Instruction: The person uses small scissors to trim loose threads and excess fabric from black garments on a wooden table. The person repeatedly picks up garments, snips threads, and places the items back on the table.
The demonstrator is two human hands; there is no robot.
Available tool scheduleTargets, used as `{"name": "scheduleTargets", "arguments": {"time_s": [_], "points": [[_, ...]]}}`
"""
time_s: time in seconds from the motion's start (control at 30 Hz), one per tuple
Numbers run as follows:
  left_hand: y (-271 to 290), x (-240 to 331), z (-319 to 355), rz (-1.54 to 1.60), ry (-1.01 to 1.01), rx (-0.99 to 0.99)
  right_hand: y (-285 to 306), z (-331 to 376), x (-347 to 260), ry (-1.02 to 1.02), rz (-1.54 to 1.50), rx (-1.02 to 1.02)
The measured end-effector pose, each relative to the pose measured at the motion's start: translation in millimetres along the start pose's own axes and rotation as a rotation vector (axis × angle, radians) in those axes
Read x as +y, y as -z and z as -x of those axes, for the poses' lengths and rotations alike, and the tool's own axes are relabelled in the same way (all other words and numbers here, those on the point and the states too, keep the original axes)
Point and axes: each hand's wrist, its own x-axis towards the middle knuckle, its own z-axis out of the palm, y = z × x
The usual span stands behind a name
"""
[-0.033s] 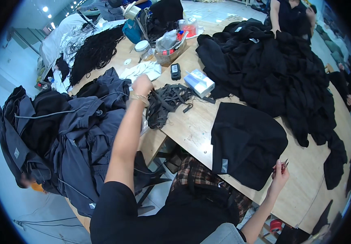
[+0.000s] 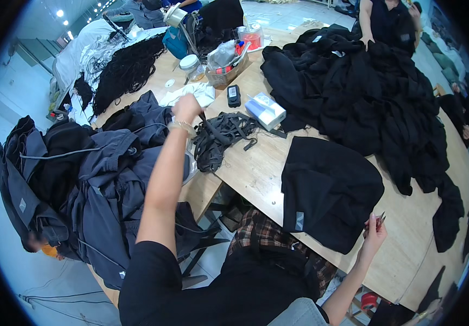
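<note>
Below the left fingers (image 2: 195,110) stands a wooden table (image 2: 200,190), and far beyond them are pale tiled floor (image 2: 286,12) and bright ceiling lamps (image 2: 60,13).

Dark grey straps (image 2: 219,136) lie heaped in a loose tangle by the near-left corner of a wooden table (image 2: 253,182). A creased black cloth (image 2: 332,187) spreads beside the near edge, snips (image 2: 382,217), mostly hidden, showing their points at its right.

Dark straps (image 2: 212,142) are crowding right of the left hand (image 2: 187,108); black cloth (image 2: 332,190) is blocking left of the right hand (image 2: 375,234), bare tabletop (image 2: 407,236) opening rightward!
</note>
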Motion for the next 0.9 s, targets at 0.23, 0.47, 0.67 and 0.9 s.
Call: {"name": "scheduleTargets", "arguments": {"time_s": [0.23, 0.47, 0.67, 0.9], "points": [[201.3, 76.6, -48.2, 0.212, -0.533, 0.686, 14.7, 0.0, 2.2, -0.010, -0.018, 0.015], [334.8, 278.0, -68.3, 0.900, -0.926, 0.515, 31.6, 13.3, 4.8, -0.034, -0.043, 0.101], [372.9, 408.2, -135.6, -0.051, -1.358, 1.084, 51.9, 29.6, 13.3, -0.023, -0.107, 0.156], [281.2, 502.3, -69.8, 0.529, -1.160, 0.411, 108.6, 64.5, 25.1, -0.065, -0.076, 0.311]]}}
